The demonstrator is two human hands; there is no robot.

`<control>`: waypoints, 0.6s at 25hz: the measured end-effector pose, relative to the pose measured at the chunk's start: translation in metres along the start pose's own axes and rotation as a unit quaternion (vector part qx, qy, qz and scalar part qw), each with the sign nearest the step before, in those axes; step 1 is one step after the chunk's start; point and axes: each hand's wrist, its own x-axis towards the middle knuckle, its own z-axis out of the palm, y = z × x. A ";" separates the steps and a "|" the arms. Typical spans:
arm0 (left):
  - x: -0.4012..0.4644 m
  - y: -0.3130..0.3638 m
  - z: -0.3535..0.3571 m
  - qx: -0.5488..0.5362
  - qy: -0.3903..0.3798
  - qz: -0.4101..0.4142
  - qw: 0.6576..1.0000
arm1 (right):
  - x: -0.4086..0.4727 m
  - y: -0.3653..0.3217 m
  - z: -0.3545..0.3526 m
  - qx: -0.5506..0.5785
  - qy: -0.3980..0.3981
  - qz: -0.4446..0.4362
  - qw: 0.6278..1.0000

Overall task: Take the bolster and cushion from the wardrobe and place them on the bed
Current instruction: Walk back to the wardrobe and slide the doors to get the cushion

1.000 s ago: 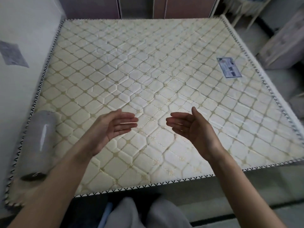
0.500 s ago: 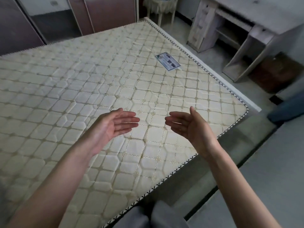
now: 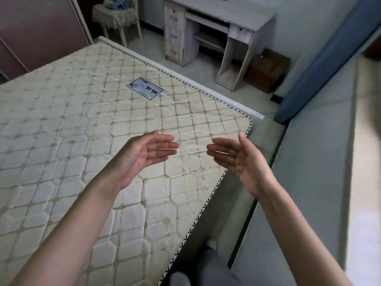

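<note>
The bed is a bare cream quilted mattress that fills the left and middle of the head view, with a blue label on its top. My left hand and my right hand hover above its near right corner, palms facing each other, fingers straight, holding nothing. The brown sliding doors of the wardrobe stand shut beyond the far end of the bed. Neither a bolster nor a cushion is in view.
A pale desk with drawers stands at the far right, a brown box beside it. A small white table with a lace cover sits by the wardrobe. A blue panel leans on the right. Grey floor runs along the bed's right side.
The view has swung to the right: the bed has slid left, and the desk and blue panel have come in. A grey roll at the bed's left edge has left view. Both hands stay open.
</note>
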 end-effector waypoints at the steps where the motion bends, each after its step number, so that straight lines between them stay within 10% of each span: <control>1: 0.015 0.005 0.010 -0.002 -0.011 0.004 1.000 | 0.004 -0.009 -0.014 0.002 0.010 -0.005 1.000; 15: 0.206 0.060 0.183 0.019 -0.108 -0.020 0.994 | 0.032 -0.114 -0.211 0.066 0.165 -0.074 0.981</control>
